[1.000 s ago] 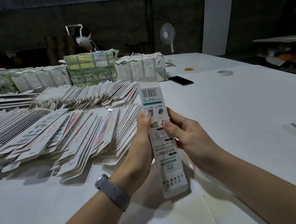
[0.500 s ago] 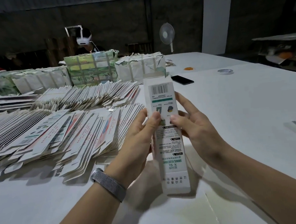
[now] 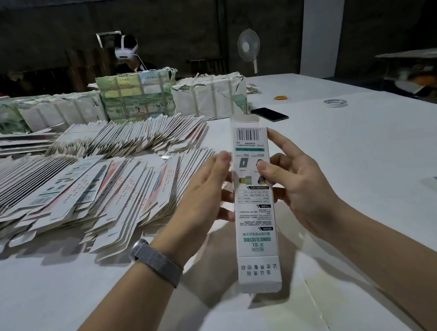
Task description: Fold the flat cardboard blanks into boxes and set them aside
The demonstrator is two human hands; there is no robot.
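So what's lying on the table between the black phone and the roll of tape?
Nothing; in the head view the stretch of white table between the black phone and the roll of tape is bare.

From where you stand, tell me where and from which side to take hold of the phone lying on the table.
Take the phone by its two long edges, coming straight down from above. It lies flat on the white table, a thin dark slab, so no face gives purchase; only the narrow sides can be pinched. The wrapped bundle sits close on its left, so approach from the right, probably with the right hand.
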